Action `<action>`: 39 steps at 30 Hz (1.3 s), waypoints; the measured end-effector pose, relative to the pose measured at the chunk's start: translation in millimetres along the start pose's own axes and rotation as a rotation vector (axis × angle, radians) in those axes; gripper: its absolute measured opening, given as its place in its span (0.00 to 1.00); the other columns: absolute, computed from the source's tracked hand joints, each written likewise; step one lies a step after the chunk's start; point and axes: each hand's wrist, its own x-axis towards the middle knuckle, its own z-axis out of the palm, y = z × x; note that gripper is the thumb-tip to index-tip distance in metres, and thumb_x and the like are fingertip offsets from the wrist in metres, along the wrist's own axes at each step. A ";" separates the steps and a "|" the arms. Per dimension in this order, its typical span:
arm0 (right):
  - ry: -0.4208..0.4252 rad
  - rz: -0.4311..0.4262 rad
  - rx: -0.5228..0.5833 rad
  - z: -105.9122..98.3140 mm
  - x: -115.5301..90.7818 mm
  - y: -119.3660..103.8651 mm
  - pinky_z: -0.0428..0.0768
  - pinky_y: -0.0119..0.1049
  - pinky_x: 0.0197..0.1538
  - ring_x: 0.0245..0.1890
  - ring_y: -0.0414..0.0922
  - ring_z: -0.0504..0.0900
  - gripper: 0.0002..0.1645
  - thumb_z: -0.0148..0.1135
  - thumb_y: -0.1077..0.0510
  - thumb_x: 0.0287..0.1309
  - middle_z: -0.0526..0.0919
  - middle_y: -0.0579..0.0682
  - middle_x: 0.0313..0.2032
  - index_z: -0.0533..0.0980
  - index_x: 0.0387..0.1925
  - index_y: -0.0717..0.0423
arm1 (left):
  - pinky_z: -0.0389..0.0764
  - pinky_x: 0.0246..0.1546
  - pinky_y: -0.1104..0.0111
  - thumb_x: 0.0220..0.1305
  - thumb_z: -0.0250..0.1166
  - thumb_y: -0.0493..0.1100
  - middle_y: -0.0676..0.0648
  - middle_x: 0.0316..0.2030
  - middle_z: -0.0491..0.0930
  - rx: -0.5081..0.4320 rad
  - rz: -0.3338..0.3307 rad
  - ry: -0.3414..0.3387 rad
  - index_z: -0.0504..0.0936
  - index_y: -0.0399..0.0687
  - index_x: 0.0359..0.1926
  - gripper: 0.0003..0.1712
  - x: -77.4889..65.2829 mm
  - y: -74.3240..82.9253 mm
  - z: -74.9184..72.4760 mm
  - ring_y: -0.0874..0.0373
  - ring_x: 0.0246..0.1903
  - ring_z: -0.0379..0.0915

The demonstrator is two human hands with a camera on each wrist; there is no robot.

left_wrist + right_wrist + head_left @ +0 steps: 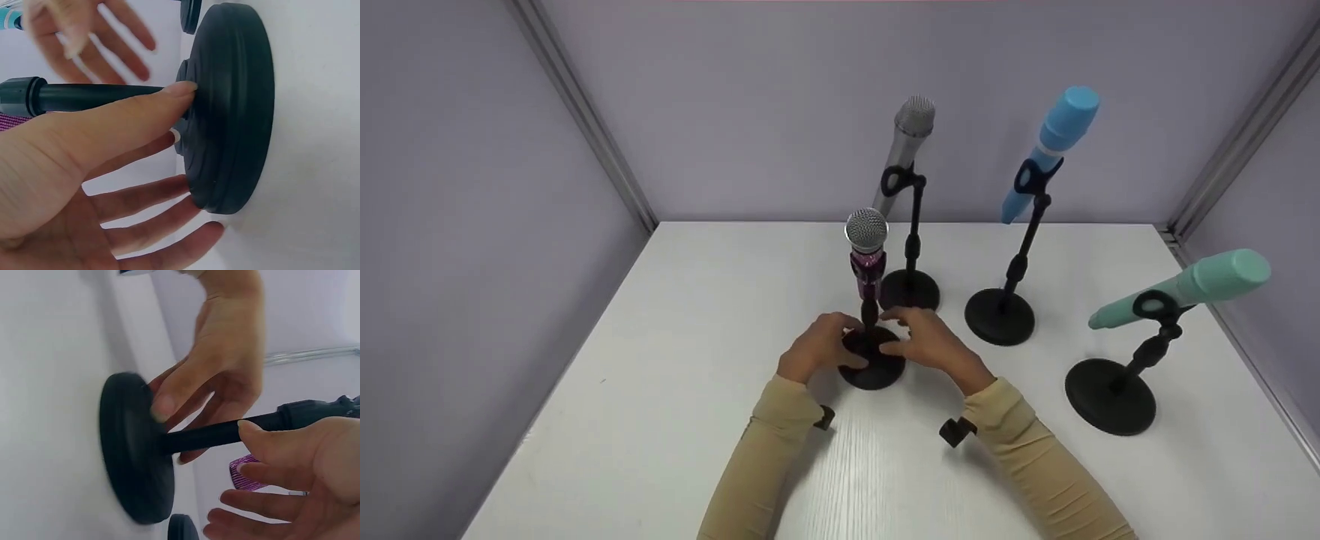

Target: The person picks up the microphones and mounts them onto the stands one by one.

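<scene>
A microphone [867,231] with a silver mesh head and shiny pink-purple body sits upright in a black tabletop stand, its round base [230,112] at the table's middle. My left hand [821,349] holds this base at its left side, the thumb on the top face and fingers at the rim. On the other side my right hand [930,341] is spread beside the pole [205,437], fingers loosely bent and apart. Its thumb tip overlaps the pole in the right wrist view, with nothing gripped.
Behind stands a silver microphone [916,120] on its own stand. To the right are a blue microphone [1069,120] and a mint-green one [1222,277], each tilted in a black stand. Grey-white panels [780,105] enclose the white table [682,360].
</scene>
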 end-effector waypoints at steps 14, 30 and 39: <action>-0.041 -0.061 -0.134 20.2 -11.6 17.2 0.82 0.54 0.59 0.53 0.57 0.86 0.31 0.82 0.65 0.43 0.89 0.61 0.50 0.83 0.53 0.65 | 0.75 0.68 0.52 0.48 0.83 0.37 0.40 0.61 0.82 0.011 0.001 -0.029 0.84 0.40 0.60 0.35 -3.5 6.4 -0.5 0.44 0.64 0.76; 0.054 -0.106 -0.153 31.4 -8.8 17.7 0.82 0.56 0.57 0.51 0.60 0.86 0.28 0.82 0.64 0.43 0.90 0.62 0.47 0.85 0.50 0.65 | 0.75 0.68 0.53 0.48 0.83 0.35 0.40 0.62 0.82 0.024 -0.012 -0.037 0.83 0.39 0.60 0.36 -3.7 8.3 -2.5 0.44 0.64 0.76; 0.078 -0.155 -0.153 37.6 -5.7 17.7 0.83 0.56 0.56 0.50 0.60 0.87 0.28 0.81 0.67 0.42 0.89 0.62 0.47 0.85 0.50 0.67 | 0.79 0.63 0.53 0.47 0.83 0.35 0.40 0.57 0.85 0.030 -0.009 -0.022 0.85 0.39 0.57 0.33 -5.4 5.5 -4.4 0.46 0.59 0.79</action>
